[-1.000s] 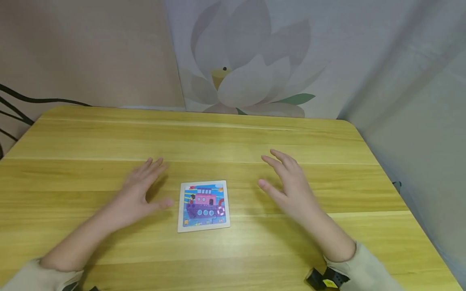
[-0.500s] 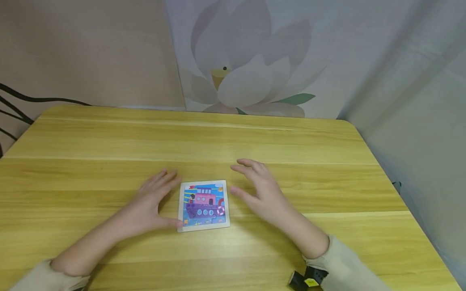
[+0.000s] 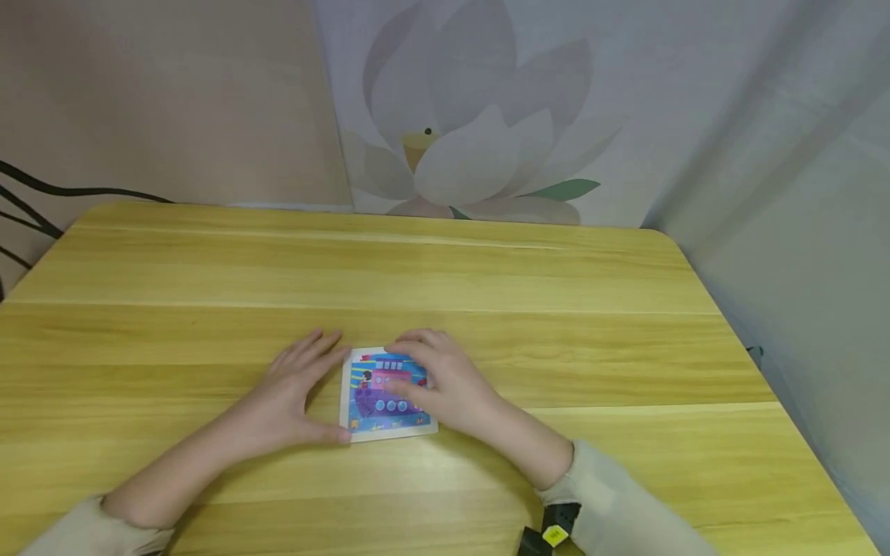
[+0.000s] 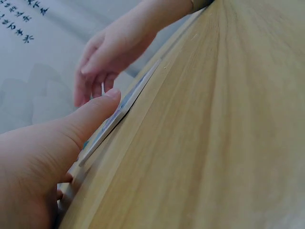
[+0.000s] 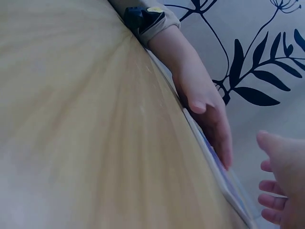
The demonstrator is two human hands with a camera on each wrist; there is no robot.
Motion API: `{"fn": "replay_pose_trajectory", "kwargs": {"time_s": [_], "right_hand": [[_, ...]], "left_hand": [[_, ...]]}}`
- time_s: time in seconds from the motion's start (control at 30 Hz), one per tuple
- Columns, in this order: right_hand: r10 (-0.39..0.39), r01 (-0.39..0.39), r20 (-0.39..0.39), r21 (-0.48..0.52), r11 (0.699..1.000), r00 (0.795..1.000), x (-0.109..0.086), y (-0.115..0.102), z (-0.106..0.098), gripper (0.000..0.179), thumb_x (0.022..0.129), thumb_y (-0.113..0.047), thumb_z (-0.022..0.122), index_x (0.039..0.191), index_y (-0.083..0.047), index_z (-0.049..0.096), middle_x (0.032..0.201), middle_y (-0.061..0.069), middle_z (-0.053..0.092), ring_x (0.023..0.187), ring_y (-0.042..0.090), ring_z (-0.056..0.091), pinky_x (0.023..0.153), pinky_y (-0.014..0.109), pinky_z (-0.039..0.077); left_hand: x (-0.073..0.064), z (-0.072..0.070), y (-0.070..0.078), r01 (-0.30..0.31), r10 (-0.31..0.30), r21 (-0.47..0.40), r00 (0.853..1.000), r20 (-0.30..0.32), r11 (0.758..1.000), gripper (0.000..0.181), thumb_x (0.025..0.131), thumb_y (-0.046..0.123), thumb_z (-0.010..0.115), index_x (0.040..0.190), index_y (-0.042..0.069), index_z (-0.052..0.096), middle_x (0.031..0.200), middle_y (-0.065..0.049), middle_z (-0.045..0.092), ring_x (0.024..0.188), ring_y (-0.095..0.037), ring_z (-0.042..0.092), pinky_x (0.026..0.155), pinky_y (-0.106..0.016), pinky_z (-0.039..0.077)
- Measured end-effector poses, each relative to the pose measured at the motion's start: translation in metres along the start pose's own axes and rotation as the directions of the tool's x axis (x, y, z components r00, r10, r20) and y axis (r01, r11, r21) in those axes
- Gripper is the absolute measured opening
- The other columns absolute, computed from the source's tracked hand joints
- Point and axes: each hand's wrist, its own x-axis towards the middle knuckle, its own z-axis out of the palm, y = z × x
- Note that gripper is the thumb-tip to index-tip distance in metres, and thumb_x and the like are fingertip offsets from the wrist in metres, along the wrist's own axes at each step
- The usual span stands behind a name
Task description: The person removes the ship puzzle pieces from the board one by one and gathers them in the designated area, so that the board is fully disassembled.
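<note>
A square jigsaw puzzle (image 3: 381,406) of a purple and pink boat in a white frame lies on the wooden table. My left hand (image 3: 281,401) spans its left edge in the head view, thumb at the near corner and index fingertip at the far one. The left wrist view puts that thumb (image 4: 107,99) right at the frame's rim. Over the picture's right part is my right hand (image 3: 450,384), thumb and fingers spread apart, covering some of it. In the right wrist view, the fingers (image 5: 272,201) of this hand appear above the board, with nothing between them.
The table (image 3: 264,255) has a light wood grain. Behind it hangs a pale curtain (image 3: 480,93) with a large flower print. Black cables (image 3: 76,190) run at the left back corner. A black device (image 3: 560,525) is strapped at my right cuff.
My right hand has moved leftward from the table's right side to over the puzzle. The left hand has come right to the frame's left edge. The puzzle stays in place.
</note>
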Motion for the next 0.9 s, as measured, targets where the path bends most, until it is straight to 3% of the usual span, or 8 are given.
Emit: {"fn": "replay_pose_trajectory", "kwargs": {"time_s": [0.17,0.33,0.63,0.9], "right_hand": [[-0.016,0.019,0.058,-0.044,0.999,0.998,0.009,0.000,0.010,0.049,0.089,-0.039,0.067,0.129,-0.014,0.060,0.126,0.002,0.055,0.120,0.019,0.044,0.100,0.037,0.040],[-0.023,0.029,0.067,-0.082,0.996,0.997,0.018,0.000,0.016,0.050,0.088,-0.042,0.067,0.129,-0.013,0.060,0.120,0.000,0.056,0.114,0.016,0.046,0.097,0.033,0.039],[0.019,-0.011,0.046,-0.152,0.988,0.999,0.031,0.001,0.028,0.048,0.084,-0.044,0.071,0.123,-0.017,0.065,0.107,-0.005,0.057,0.097,0.009,0.047,0.083,0.023,0.040],[0.092,-0.081,0.058,-0.177,0.981,0.994,0.039,0.000,0.030,0.046,0.081,-0.043,0.074,0.120,-0.020,0.067,0.100,-0.008,0.057,0.091,0.008,0.046,0.080,0.024,0.038]], "left_hand": [[0.001,0.003,-0.001,-0.010,0.010,0.020,1.000,-0.004,1.000,0.118,0.060,0.071,0.074,0.147,0.002,0.034,0.158,-0.014,0.014,0.143,-0.037,0.005,0.108,-0.065,0.005],[0.003,0.003,0.000,-0.009,0.009,0.017,1.000,0.001,1.000,0.117,0.060,0.071,0.073,0.147,0.003,0.034,0.158,-0.014,0.014,0.143,-0.037,0.004,0.108,-0.065,0.004],[0.003,0.002,0.000,-0.007,0.006,0.015,1.000,0.004,1.000,0.119,0.060,0.072,0.072,0.147,0.002,0.033,0.157,-0.015,0.015,0.143,-0.038,0.005,0.108,-0.065,0.004],[0.005,0.002,-0.001,-0.001,0.001,0.001,1.000,0.005,1.000,0.118,0.059,0.070,0.075,0.147,0.003,0.034,0.157,-0.014,0.015,0.143,-0.037,0.004,0.108,-0.065,0.004]]}}
